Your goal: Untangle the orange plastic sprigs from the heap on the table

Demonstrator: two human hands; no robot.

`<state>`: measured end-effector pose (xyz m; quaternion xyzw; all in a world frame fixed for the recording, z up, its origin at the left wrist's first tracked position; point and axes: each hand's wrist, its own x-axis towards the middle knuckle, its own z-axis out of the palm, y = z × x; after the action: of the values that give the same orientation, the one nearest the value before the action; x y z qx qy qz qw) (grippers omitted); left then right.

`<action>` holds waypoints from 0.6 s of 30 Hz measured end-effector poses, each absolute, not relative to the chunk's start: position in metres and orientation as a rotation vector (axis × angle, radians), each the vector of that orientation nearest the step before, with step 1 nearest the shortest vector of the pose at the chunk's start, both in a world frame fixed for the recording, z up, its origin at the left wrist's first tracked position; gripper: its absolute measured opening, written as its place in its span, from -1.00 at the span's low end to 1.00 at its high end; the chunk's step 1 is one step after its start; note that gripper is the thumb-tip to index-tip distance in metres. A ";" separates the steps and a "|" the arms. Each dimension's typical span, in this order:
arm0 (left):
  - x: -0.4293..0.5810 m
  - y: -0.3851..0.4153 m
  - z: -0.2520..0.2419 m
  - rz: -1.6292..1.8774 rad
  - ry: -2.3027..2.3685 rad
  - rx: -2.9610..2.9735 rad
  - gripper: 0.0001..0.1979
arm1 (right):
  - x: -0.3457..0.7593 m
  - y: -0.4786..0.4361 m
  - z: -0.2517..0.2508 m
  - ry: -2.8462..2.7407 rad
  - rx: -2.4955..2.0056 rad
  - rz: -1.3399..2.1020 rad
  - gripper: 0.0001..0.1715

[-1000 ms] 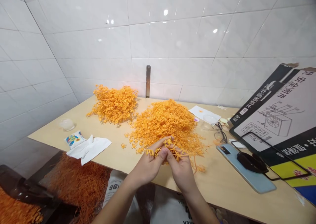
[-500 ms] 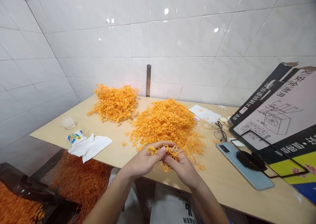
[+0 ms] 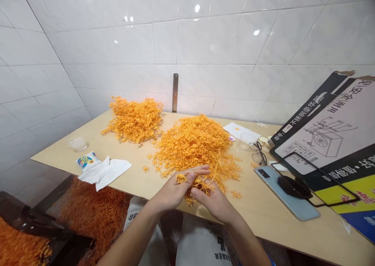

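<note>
Both hands at near table [image 3: 263, 215] edge. Left hand [image 3: 172, 190] and right hand [image 3: 215, 201], fingers closed, pinch one orange sprig cluster [image 3: 197, 184], just near of the large orange pile [image 3: 196, 143].

Printed cardboard box [image 3: 331, 141] cut off right

1 head camera looks down, close, forward.

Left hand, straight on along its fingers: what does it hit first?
Probably the orange plastic sprig pinched between left hand and right hand; past it, the nearer heap of orange sprigs. Depth is unclear.
</note>
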<state>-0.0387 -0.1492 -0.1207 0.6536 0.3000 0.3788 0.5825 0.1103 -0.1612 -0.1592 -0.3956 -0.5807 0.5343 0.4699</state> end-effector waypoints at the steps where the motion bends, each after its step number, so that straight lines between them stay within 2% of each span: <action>1: -0.039 -0.149 -0.122 0.878 0.684 1.490 -0.53 | 0.109 -0.160 -0.159 -1.418 -0.918 1.319 -0.57; 8: -0.049 -0.148 -0.134 0.929 0.582 1.179 -0.53 | 0.107 -0.156 -0.160 -1.363 -0.940 1.041 -0.57; 13: -0.050 -0.155 -0.126 0.986 0.697 1.358 -0.45 | 0.108 -0.156 -0.165 -1.475 -0.994 0.880 -0.62; 18: -0.044 -0.160 -0.121 0.888 0.895 1.580 -0.51 | 0.107 -0.158 -0.174 -1.466 -1.005 0.904 -0.60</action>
<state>-0.0436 -0.1596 -0.1214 0.6621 0.3751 0.3723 0.5313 0.1071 -0.1578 -0.1739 -0.4232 -0.6174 0.3808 0.5429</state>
